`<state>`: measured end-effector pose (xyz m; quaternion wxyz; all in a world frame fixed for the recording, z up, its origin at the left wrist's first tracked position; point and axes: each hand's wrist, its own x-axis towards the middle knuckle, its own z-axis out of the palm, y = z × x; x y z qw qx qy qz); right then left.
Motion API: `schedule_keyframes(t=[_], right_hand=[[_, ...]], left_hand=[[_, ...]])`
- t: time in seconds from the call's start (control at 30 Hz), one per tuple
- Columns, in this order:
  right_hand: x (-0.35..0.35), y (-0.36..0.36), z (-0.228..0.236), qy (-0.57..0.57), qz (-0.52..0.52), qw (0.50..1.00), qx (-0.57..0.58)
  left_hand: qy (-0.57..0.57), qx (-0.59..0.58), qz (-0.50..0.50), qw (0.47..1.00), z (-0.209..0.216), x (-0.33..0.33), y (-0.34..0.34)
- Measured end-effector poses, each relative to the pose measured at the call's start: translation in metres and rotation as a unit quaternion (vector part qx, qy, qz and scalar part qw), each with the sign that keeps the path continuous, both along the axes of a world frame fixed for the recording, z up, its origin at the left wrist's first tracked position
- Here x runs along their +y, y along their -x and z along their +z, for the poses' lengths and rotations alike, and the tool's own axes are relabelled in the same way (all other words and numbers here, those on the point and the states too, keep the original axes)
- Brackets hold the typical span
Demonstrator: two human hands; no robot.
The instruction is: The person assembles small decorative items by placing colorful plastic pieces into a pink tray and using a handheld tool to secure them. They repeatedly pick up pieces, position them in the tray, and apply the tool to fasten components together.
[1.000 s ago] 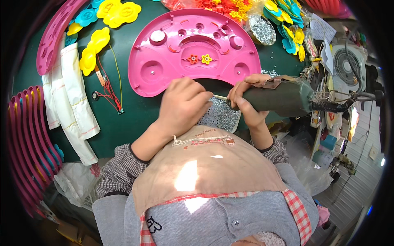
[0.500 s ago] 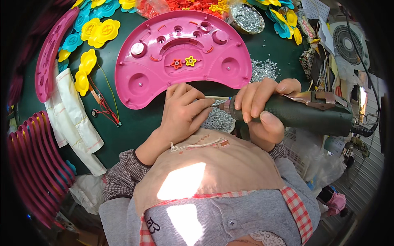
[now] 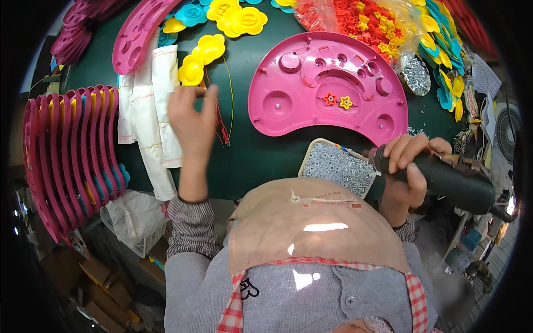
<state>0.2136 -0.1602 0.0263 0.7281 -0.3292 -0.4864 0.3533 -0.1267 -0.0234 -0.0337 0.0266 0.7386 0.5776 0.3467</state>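
Observation:
My right hand (image 3: 411, 166) is wrapped round a dark electric screwdriver (image 3: 452, 180), its tip pointing left above a tray (image 3: 303, 161) of small silver screws and washers. My left hand (image 3: 194, 119), slightly blurred, is raised at the left over white fabric strips (image 3: 166, 111). Its fingers are apart and I see nothing in them. Just beyond it lie yellow flower-shaped pieces (image 3: 208, 49) and thin red wires (image 3: 226, 130). In the middle sits a pink curved plastic panel (image 3: 327, 58), hollow side up, bearing a red star piece (image 3: 330, 99) and a yellow star piece (image 3: 346, 102).
Pink panels (image 3: 78, 161) stand in a row at the left edge, and another pink panel (image 3: 139, 39) lies behind the strips. A bag of red and yellow stars (image 3: 372, 28), a foil bowl of screws (image 3: 415, 75) and blue and yellow flowers (image 3: 444, 55) line the back right.
My left hand has left the screwdriver tip and swung left toward the strips and wires. My right hand has drawn the screwdriver away to the right, uncovering the tray. The view has shifted left.

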Motion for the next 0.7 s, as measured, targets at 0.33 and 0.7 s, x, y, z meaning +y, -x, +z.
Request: schedule_keyframes(t=[0.33,0.7], right_hand=[[0.012,-0.012,-0.007,-0.019,-0.012,1.000,-0.010],[0.025,-0.022,-0.002,-0.039,-0.028,0.999,-0.003]], left_hand=[[0.082,-0.622,-0.036,0.778,-0.006,0.012,0.066],[0.127,-0.074,-0.225,0.963,0.052,0.023,-0.074]])
